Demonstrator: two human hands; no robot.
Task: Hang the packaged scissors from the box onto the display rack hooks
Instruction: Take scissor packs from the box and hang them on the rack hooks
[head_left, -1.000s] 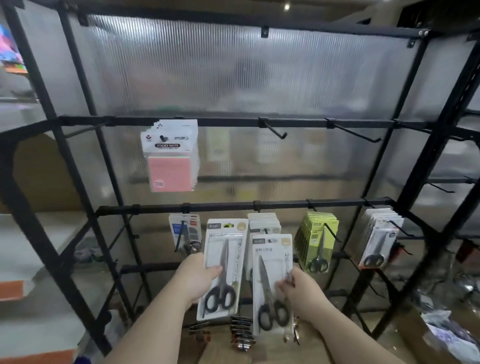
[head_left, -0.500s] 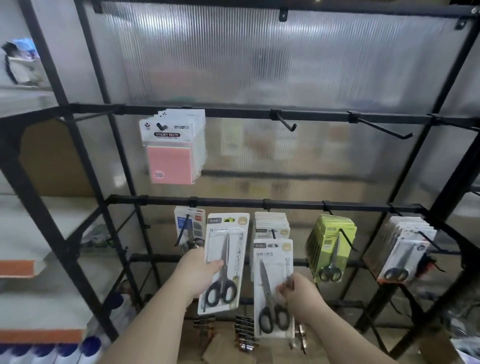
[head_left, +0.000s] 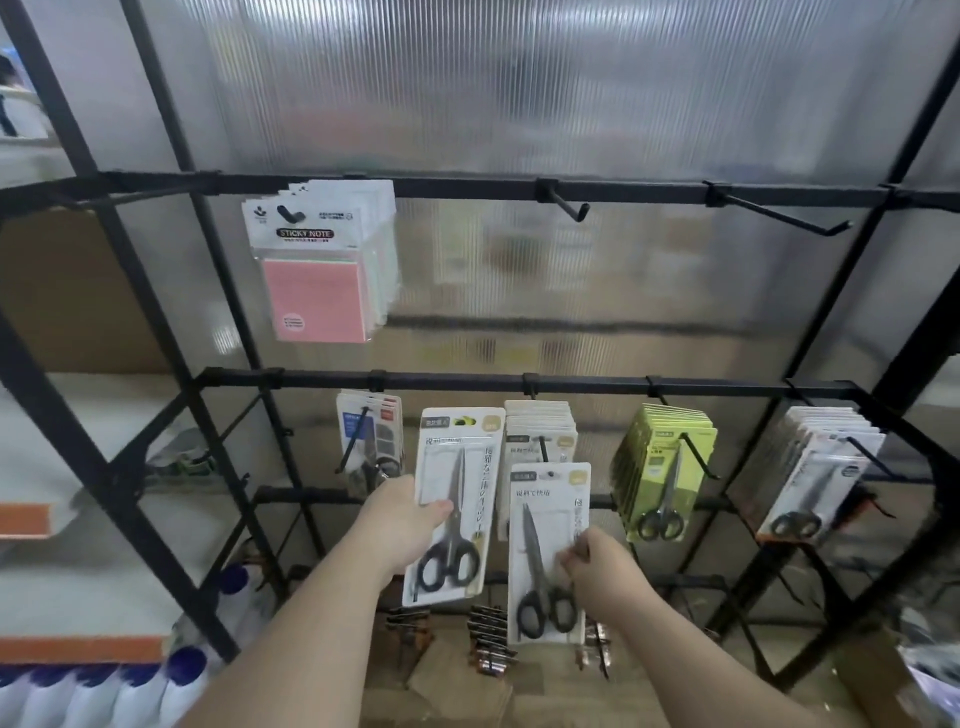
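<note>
My left hand grips a white pack of black-handled scissors by its left edge, held upright before the lower rail. My right hand pinches a second white scissors pack at its right edge, a little lower. Just behind the two packs a stack of similar white packs hangs on a hook of that rail. On the upper rail two black hooks are bare, a short hook and a long hook.
Pink sticky-note packs hang from the upper rail at left. Green scissors packs, white scissors packs and blue-and-white packs hang on the lower rail. Bottles with blue caps stand at bottom left. Small metal items hang below.
The view has tilted and drawn closer to the rack. Both hands keep their packs, and the two packs have risen slightly toward the lower rail.
</note>
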